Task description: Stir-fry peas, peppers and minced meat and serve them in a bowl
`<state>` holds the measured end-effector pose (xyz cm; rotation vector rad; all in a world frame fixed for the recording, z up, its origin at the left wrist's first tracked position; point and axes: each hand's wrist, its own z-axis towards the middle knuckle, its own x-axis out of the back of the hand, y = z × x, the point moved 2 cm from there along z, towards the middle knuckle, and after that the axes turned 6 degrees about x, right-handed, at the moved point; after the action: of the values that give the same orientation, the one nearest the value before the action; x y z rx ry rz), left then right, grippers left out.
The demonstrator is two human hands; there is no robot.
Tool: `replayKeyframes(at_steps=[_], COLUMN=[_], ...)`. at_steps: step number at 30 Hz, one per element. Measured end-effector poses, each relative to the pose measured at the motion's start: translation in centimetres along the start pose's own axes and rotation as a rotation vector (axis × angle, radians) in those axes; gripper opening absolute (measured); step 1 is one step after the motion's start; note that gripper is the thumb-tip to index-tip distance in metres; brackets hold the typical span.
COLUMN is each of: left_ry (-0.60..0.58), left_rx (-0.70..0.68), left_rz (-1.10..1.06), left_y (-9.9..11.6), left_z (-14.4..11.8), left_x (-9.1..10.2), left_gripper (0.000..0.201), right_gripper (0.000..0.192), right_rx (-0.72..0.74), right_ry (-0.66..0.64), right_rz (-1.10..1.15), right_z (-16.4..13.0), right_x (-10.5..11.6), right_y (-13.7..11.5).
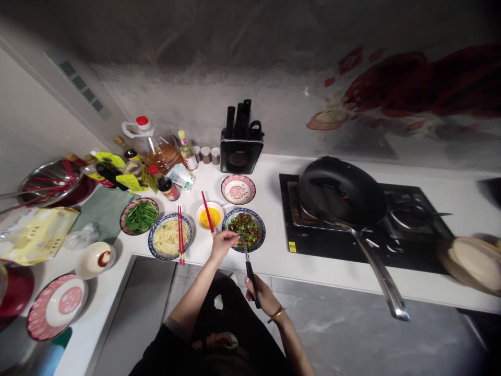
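Note:
My right hand [266, 296] is wrapped round the handle of a black-handled knife [251, 277], its narrow metal blade seen nearly edge-on. The blade points away from me over a blue-rimmed bowl [263, 230] of chopped green and red peppers [246, 225]. At the bowl's left front edge, my left hand [223, 244] has its fingertips pinched together close to the blade; whatever they hold is too small to make out. Just left of the bowl, a small bowl of beaten egg [211, 216] has red chopsticks [207, 209] resting in it.
Noodle-like strips fill a bowl [170, 236] with chopsticks across it, beside a plate of cut greens [141, 216]. A pink-rimmed plate [238, 189] sits before the knife block [240, 151]. Bottles [164, 154] line the back left. On the right, a wok [340, 190] stands on the stove, handle [381, 279] overhanging the counter edge.

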<state>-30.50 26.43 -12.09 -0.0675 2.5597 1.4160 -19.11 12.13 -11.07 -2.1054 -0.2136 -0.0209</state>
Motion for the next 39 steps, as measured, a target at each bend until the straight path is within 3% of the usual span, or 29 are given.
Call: replayKeyframes(at_steps=[5, 12, 19, 31, 36, 39], left_ry=[0.01, 0.033, 0.008, 0.015, 0.159, 0.216], left_rx=[0.015, -0.014, 0.021, 0.028, -0.039, -0.082], left_rz=[0.0, 0.009, -0.016, 0.044, 0.021, -0.042], left_y=[0.1, 0.5, 0.3, 0.3, -0.2, 0.4], left_z=[-0.1, -0.2, -0.4, 0.0, 0.0, -0.3], left_x=[-0.1, 0.0, -0.5, -0.8, 0.1, 0.5], left_gripper=[0.027, 0.025, 0.026, 0.02, 0.04, 0.038], right_gripper=[0.052, 0.049, 0.048, 0.048, 0.049, 0.049], right_rx=[-0.054, 0.005, -0.033, -0.037, -0.03, -0.013], right_ry=[0.059, -0.001, 0.066, 0.036, 0.056, 0.068], right_rz=[-0.016, -0.034, -0.028, 0.002, 0.002, 0.0], right_z=[0.5, 0.0, 0.1, -0.3, -0.2, -0.2], right_x=[-0.2, -0.2, -0.4, -0.4, -0.2, 0.0], right_y=[0.3, -0.1, -0.7, -0.2, 0.3, 0.2])
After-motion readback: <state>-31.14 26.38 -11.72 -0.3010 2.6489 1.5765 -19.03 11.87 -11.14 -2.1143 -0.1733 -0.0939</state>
